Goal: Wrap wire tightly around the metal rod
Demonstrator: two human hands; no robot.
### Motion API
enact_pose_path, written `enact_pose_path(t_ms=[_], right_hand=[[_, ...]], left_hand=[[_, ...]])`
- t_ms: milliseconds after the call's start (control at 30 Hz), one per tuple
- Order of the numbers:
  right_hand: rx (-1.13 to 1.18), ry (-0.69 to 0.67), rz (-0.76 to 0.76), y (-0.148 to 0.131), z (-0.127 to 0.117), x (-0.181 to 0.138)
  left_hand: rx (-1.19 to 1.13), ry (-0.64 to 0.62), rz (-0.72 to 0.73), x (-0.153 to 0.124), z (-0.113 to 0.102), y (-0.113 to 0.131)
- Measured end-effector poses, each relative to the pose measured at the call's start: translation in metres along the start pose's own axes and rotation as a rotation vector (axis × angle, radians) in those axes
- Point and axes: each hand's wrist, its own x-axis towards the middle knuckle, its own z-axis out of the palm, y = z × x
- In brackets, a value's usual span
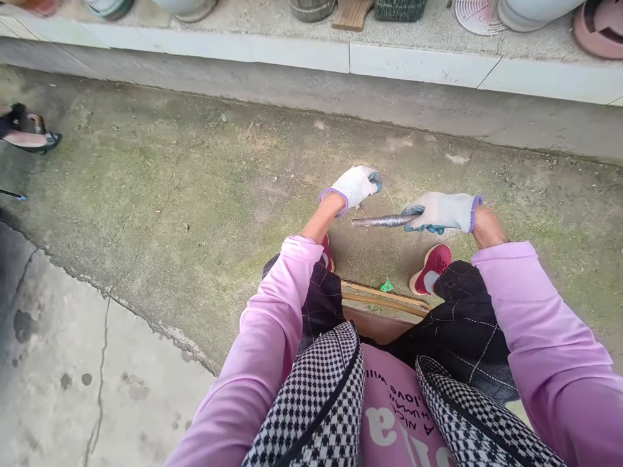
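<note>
My right hand [440, 213], in a white glove with a blue-green coated palm, is closed around a short stick wound with silvery wire [384, 221]. The bare end of that stick points left. My left hand [357, 185] wears a matching glove and is raised to the upper left of the stick, its fingers pinched together. A thin pale strand [388, 196] curves between the left fingertips and the wound stick; its ends are hidden.
Between my legs are bamboo-like strips [384, 297] and a green scrap [387, 286]. A tiled ledge [302, 52] with several pots runs across the back. Another person's sandalled foot [34, 139] is at far left. Cracked concrete [58, 389] lies lower left.
</note>
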Motion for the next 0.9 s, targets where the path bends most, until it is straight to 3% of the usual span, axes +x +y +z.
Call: enact_pose_path(t_ms=[167,400,633,800,900], right_hand=[[-0.280,0.191,0.213,-0.006,-0.007,0.008],[-0.347,0.357,0.173,-0.007,-0.024,0.003],[0.071,0.460,0.161,0.004,-0.024,0.007],[0.468,0.475,-0.071,0.010,-0.020,0.008],[0.588,0.434,-0.157,0.006,-0.019,0.000]], left_hand=[[-0.141,-0.053,-0.015,-0.005,0.007,0.016],[-0.274,-0.117,-0.078,-0.016,0.011,0.033],[-0.399,-0.186,-0.013,-0.006,0.026,0.019],[-0.349,-0.148,-0.004,-0.003,0.025,0.012],[-0.340,-0.083,-0.039,-0.006,0.018,0.011]])
